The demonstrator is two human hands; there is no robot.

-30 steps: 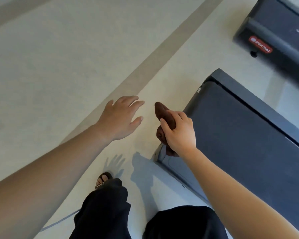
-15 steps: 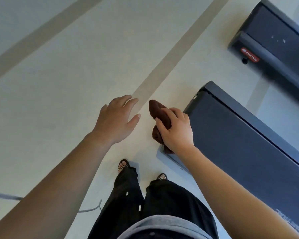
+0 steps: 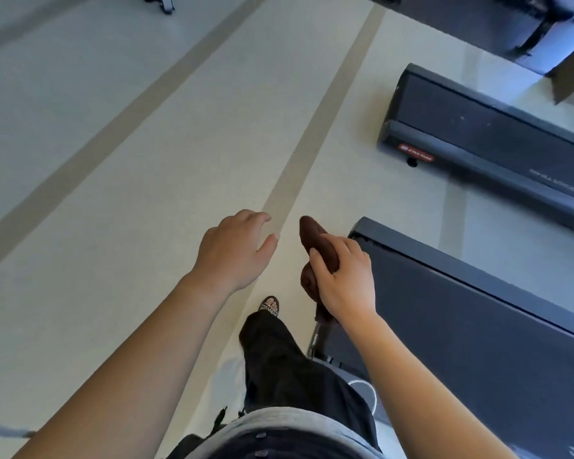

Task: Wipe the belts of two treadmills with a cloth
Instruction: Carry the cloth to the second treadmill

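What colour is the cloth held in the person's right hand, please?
Dark brown; the cloth shows clearly in the head view, gripped by the right hand.

Pale cream vinyl floor [image 3: 146,167] crossed by tan diagonal stripes [image 3: 315,144]; black loose trousers [image 3: 279,359] and a patterned open-toed sandal [image 3: 269,306] (just below the grip)

Pale floor [image 3: 146,160], tan stripes; two dark treadmills [image 3: 478,326] [image 3: 478,134] standing on it, apart.

Bare floor [image 3: 146,193] lies open leftward — two treadmills [image 3: 461,326] crowd the right.
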